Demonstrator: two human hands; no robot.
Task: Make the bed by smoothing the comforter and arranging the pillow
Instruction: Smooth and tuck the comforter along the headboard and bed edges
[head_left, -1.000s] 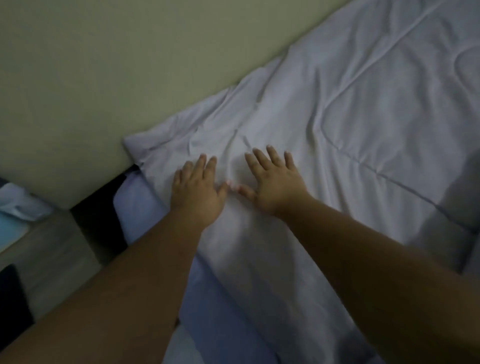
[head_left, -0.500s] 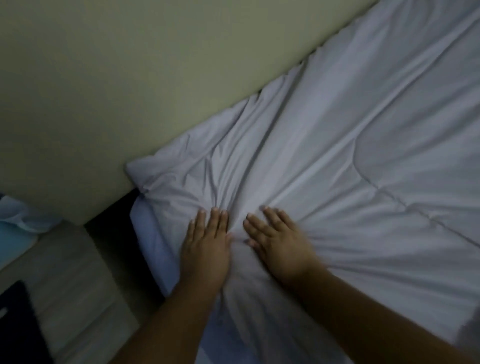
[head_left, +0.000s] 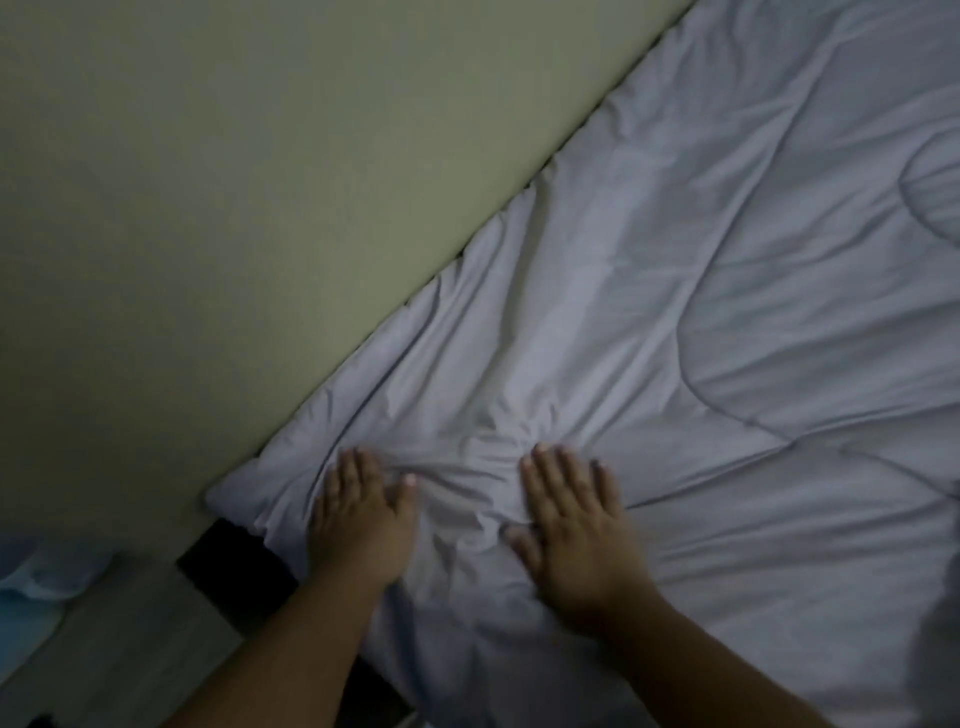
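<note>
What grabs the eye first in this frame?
The left hand and the right hand press flat, slightly apart, on the pale comforter near its lower-left corner, creases bunched between them. A plain greenish wall fills the upper left, meeting the comforter's edge on a diagonal.

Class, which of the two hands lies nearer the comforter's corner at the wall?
The left hand: it presses flat beside the comforter corner; the right hand lies farther in.
</note>
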